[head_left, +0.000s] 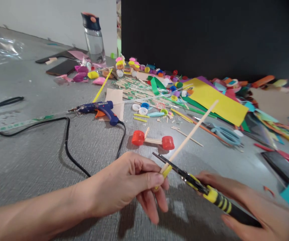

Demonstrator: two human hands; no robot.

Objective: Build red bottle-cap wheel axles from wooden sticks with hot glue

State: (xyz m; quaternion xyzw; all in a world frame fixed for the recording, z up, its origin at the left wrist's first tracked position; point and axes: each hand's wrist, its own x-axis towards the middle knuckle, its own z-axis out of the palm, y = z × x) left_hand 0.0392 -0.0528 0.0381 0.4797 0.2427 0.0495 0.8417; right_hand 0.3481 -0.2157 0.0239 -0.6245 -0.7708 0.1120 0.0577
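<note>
Between the thumb and fingers of my left hand (126,187) are a thin wooden stick (192,132) and a short yellow straw piece (167,171), side by side. The stick points up to the right. My right hand (247,197) grips pliers (216,197) with black-and-yellow handles and long dark jaws. The jaws lie across the stick and straw just above my left fingertips; whether they are pressed closed on them I cannot tell. Beyond my hands, two red bottle-cap wheels (168,143) sit on the ends of a short stick axle (153,141), with another stick piece slanting up from it.
A blue glue gun (106,110) lies at centre left, its black cord (67,150) looping over the table. A water bottle (94,43) stands behind. Blue-handled scissors (226,135), yellow sheets (215,100), loose caps (143,111) and wooden sticks (131,88) cover the back and right.
</note>
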